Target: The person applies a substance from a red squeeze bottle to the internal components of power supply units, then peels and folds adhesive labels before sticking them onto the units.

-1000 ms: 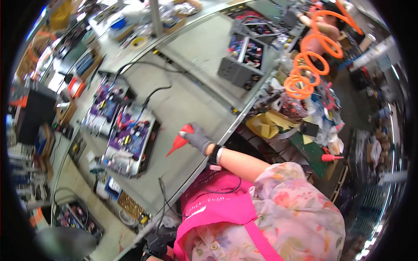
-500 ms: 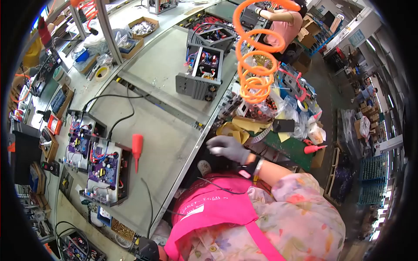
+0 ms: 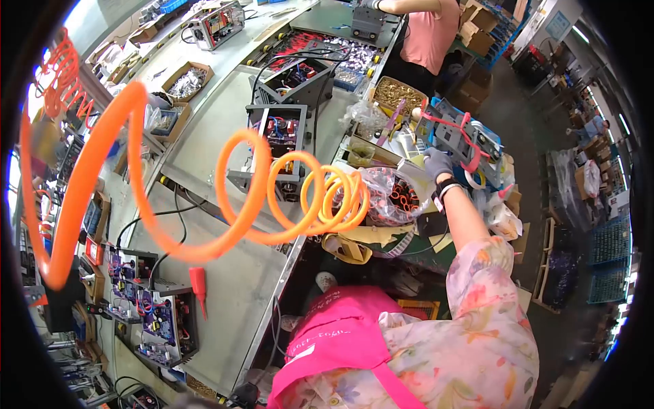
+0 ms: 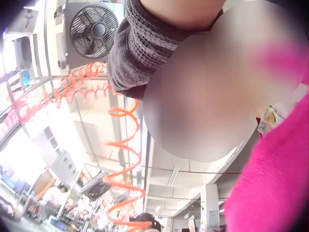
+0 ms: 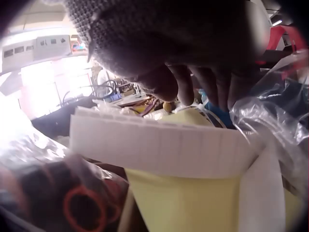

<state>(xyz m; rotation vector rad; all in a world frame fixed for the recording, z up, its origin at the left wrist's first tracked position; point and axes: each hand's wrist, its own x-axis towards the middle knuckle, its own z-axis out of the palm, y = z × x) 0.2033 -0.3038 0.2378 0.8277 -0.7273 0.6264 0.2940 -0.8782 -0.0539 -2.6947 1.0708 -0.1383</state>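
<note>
Right hand: half a second ago my gloved right hand (image 3: 438, 162) hung just off the bench edge; now it has gone further out over the cluttered side table. Its fingers point down, and I cannot tell whether they hold or touch anything.
White strip: in my right wrist view a white strip (image 5: 164, 147) with crosswise lines stands right in front of my fingers, near their tips.
Yellow sheet: yellow paper (image 5: 193, 200) shows below the strip.
Plastic bags: one clear bag (image 3: 392, 194) with orange rings inside lies on the near side of my hand; more clear plastic (image 5: 285, 113) crumples at the strip's other end.
Grey casing: a grey casing (image 3: 455, 135) with a pink-red strap sits just beyond my hand.
Left hand: my left hand (image 4: 137, 55) wears a grey knitted glove; blur covers much of that view, so I cannot tell its grip.
Red bottle: the red bottle (image 3: 197, 281) lies on the bench (image 3: 235, 273), nozzle towards me, beside an open chassis (image 3: 160, 324) with purple boards, well apart from my right hand.
Orange hose: a coiled orange hose (image 3: 71, 228) crosses in front of the bench.
</note>
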